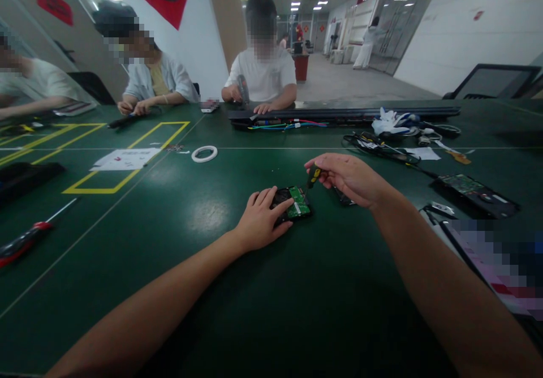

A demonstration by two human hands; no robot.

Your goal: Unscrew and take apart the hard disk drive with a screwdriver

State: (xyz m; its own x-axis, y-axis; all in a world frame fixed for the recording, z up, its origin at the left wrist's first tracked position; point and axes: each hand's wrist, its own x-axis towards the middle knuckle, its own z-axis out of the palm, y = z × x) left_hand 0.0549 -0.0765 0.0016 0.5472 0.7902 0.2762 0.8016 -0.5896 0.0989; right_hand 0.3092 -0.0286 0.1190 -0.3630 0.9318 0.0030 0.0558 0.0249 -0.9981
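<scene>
A small black device with a green circuit board point(300, 206) lies flat on the dark green table, near its middle. My left hand point(265, 218) rests over the device's left side, fingers stretched out and pressing on it. Above its right edge, my right hand point(345, 175) grips a screwdriver point(314, 175) with a black and yellow handle. The screwdriver's thin shaft points down at the board; whether the tip sits in a screw is too small to tell. Partly hidden under my right hand is another dark part point(344, 198).
A white tape roll point(204, 154) and a paper sheet point(126, 159) lie left of centre. A red and black screwdriver point(29, 239) is at far left. Cables point(377, 147), white gloves point(392, 122) and another opened device point(477, 193) lie right. Several people sit across the table beside a long black panel point(348, 115).
</scene>
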